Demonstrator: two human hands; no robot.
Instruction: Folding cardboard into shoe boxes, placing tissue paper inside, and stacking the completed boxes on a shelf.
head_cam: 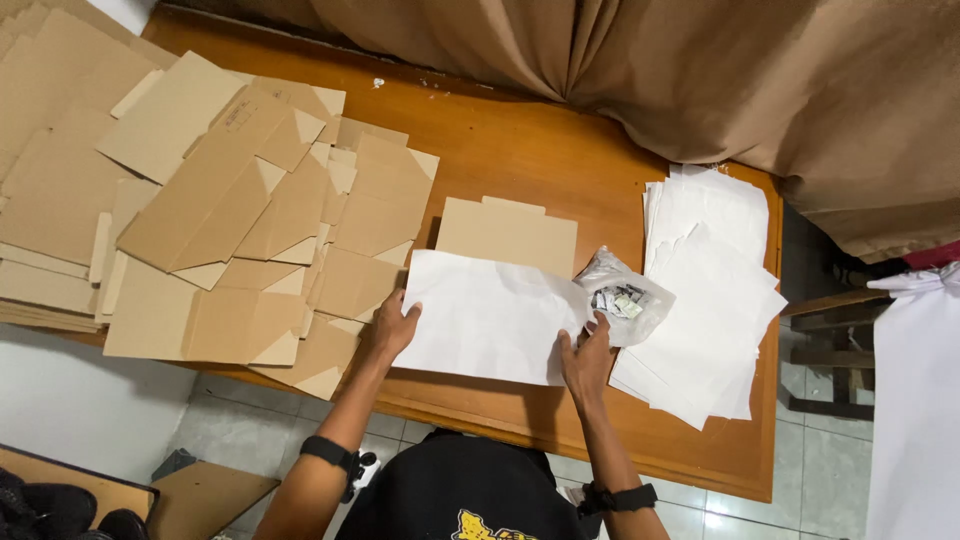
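Head view, looking down on a wooden table (pixel 520 150) that runs from the upper left to the lower right of the frame. At centre, a white sheet of paper (pixel 485 315) lies over a flat cardboard blank (pixel 505 232), whose upper edge shows above the sheet. The left hand (pixel 395 328) rests on the sheet's left edge, fingers spread flat and apart, pressing rather than clamping. The right hand (pixel 588 362) lies on the sheet's lower right corner, fingers extended; whether it pinches the edge cannot be told. Just beside the right hand's fingertips, right of centre, sits a clear plastic bag (pixel 625 298) with small grey items inside. Further right, a loose stack of white sheets (pixel 710 300) fans toward the table's right edge, the bag overlapping its left margin. The left half of the frame holds overlapping piles of flat cardboard blanks (pixel 220 220). A brown curtain (pixel 700 70) hangs across the top. Both wrists carry 1 dark band each
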